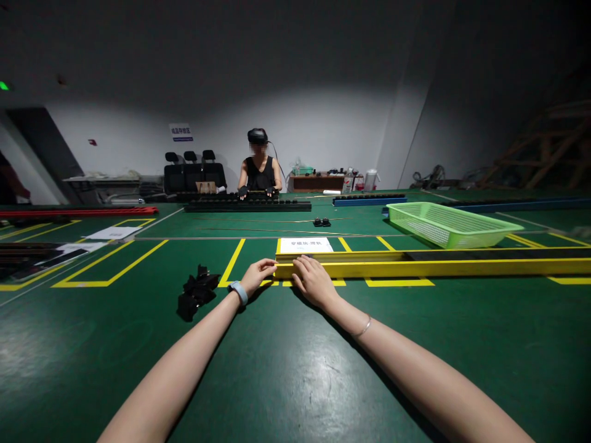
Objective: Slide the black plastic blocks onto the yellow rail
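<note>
A long yellow rail point(443, 269) lies across the green table and runs off to the right, with a dark inside. My right hand point(315, 282) is over its near wall close to the left end, fingers curled on the top edge and thumb on the front face. At that left end is my left hand point(257, 275), its fingertips drawn together against the rail's tip. Anything small between those fingertips is hidden. Left of this hand, a clump of small black parts point(197, 292) rests on the table. Behind the rail's end, a white paper label point(305, 245) lies flat.
A light green plastic basket point(455, 224) stands behind the rail at right. Two small black pieces point(322, 222) and thin rods lie beyond. Across the table, a person point(260, 169) in a headset is at a black rail point(247, 207). Red rails point(78, 211) are far left.
</note>
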`<state>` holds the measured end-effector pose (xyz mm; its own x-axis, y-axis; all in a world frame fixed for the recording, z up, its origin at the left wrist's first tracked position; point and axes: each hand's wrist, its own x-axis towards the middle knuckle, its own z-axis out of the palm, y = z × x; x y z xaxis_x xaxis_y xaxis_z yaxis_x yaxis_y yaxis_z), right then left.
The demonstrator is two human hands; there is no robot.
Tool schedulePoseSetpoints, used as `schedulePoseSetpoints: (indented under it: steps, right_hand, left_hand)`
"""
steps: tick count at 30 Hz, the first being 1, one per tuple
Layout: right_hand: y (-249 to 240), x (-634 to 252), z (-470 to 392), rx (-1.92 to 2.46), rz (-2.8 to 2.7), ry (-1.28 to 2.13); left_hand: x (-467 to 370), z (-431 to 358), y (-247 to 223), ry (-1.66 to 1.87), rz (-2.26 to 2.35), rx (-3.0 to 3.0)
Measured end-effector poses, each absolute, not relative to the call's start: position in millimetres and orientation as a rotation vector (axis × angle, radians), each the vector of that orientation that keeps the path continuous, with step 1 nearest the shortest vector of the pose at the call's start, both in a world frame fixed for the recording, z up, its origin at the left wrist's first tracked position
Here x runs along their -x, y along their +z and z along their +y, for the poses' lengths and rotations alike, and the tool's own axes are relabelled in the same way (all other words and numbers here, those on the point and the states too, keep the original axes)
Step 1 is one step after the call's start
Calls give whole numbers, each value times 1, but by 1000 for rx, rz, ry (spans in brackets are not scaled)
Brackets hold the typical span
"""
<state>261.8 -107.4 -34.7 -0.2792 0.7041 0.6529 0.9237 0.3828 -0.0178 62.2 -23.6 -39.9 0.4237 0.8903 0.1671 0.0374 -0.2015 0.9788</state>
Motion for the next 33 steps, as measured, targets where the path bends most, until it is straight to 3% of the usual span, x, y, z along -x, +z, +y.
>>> schedulePoseSetpoints:
  steps: [33]
  right_hand:
    - [-37,-304,-115,1461,-2065,-621]
  left_hand:
    - [-61,-19,-45,999,813,-1585]
